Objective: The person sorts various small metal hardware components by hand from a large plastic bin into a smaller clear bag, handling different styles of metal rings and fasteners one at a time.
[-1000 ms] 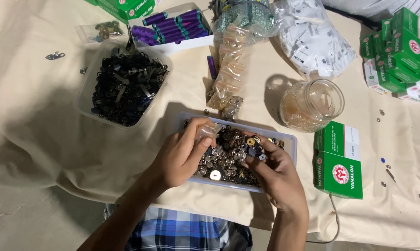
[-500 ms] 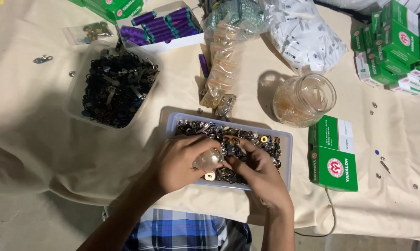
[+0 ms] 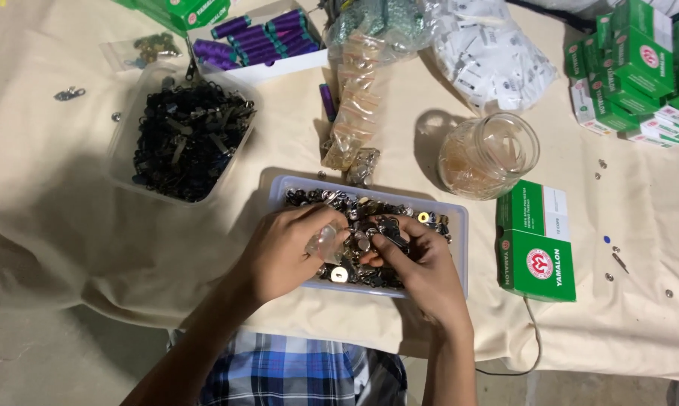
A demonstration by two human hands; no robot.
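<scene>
Small clear bag (image 3: 326, 242) sits over the tray of metal bits (image 3: 459, 225), pinched in left hand (image 3: 283, 252) grip, mouth facing right twd right hand (image 3: 422, 263), whose fingers pinch a metal bit just beside it.

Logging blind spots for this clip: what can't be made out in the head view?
- Small clear item in the left hand: fingers cover most of it, so its kind is unclear.
- What the right hand pinches: too small among the metal parts.
- Tray near side: hidden under both hands.
- Glass jar contents: glare blurs them.
- Green boxes at top right: cut off by the frame edge.
</scene>
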